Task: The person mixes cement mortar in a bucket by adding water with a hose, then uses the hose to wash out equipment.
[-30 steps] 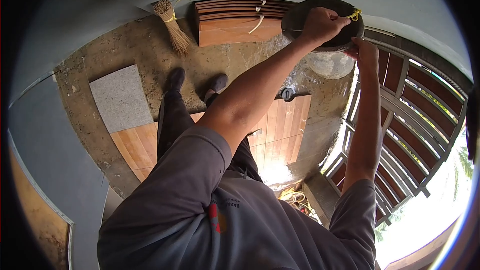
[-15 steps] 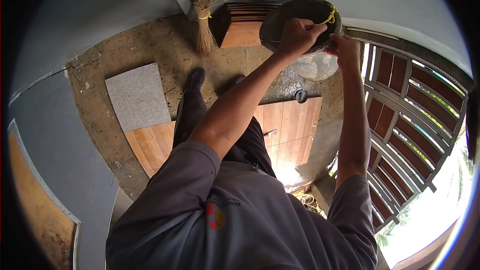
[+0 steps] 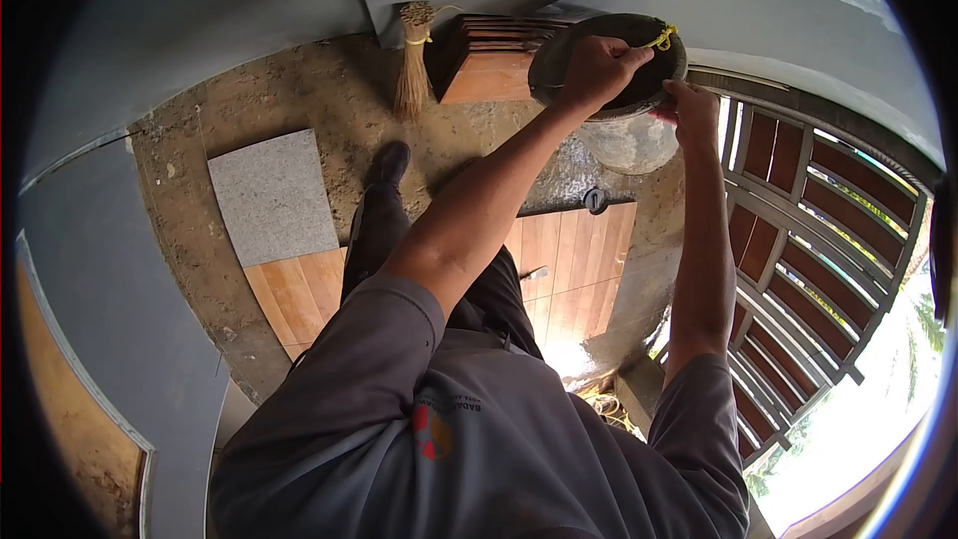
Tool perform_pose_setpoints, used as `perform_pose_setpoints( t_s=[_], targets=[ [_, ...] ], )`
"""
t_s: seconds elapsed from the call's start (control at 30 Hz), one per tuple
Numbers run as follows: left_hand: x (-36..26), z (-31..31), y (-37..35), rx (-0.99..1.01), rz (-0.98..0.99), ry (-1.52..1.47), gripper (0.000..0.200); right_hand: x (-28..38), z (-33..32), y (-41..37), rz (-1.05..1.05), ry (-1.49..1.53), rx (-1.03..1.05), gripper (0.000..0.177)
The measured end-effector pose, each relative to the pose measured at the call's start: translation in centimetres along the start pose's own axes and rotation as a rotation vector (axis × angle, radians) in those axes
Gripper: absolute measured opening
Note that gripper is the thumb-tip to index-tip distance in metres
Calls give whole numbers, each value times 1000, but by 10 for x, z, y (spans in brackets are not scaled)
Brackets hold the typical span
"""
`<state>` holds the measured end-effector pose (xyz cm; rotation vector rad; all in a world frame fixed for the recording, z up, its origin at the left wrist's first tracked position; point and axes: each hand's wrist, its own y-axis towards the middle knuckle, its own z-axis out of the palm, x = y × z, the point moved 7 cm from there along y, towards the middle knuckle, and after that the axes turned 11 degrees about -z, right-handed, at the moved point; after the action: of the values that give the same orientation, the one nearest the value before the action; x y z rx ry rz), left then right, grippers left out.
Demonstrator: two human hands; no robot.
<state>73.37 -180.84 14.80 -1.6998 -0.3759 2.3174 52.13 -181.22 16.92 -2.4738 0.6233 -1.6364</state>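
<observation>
A black bucket (image 3: 639, 90) hangs tilted at the top right, its dark inside facing me. Yellow cord (image 3: 663, 38) is tied at its far rim and runs toward the fingertips of my left hand (image 3: 603, 74). That hand is closed over the bucket's mouth, with its fingers pinched at the cord; its palm side is hidden. On the near right rim, my right hand (image 3: 691, 112) grips the bucket with thumb and fingers. Below the bucket stands a round pale grey container (image 3: 635, 148), partly covered by it.
A stick broom (image 3: 412, 70) and stacked orange tiles (image 3: 489, 76) lean at the wall. Wood-pattern tiles (image 3: 589, 255) and a grey tile (image 3: 272, 195) lie on the rough floor. A small dark round object (image 3: 596, 201) sits near the tiles. A slatted gate (image 3: 798, 230) borders the right.
The bucket and both hands appear slightly lower in view, along with the broom and stacked tiles, as the view shifts. The hands keep their hold.
</observation>
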Motion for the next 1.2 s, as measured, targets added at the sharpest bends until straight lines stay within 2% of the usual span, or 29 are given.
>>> perform_pose_setpoints(
  t_s=[0.1,0.2,0.53,0.73,0.83,0.93,1.0,1.07,1.13,1.2],
  targets=[
    [5,28,14,4,-43,38,45,3,-27,20,5,-69,-27,17],
    [20,65,34,37,-18,-97,46,6,-57,39,-33,-158,-86,18],
    [40,191,55,227,62,-102,46,-2,-150,84,-77,-275,-205,21],
    [54,206,47,283,75,-73,39,-20,-158,78,-110,-182,-216,24],
    [30,180,29,243,80,-7,40,-36,-155,60,-104,-110,-238,30],
    [9,158,28,260,109,27,39,-51,-156,31,-86,-204,-271,28],
    [-33,139,10,213,15,274,48,-67,-153,-3,-61,46,-364,27],
    [-40,133,3,276,50,225,43,-71,-148,-45,28,38,-441,26],
    [-48,122,-17,296,-106,255,46,-91,-140,-81,56,106,-474,23],
    [-36,119,-31,424,-242,114,36,-109,-130,-120,76,181,-523,22]
  ],
)
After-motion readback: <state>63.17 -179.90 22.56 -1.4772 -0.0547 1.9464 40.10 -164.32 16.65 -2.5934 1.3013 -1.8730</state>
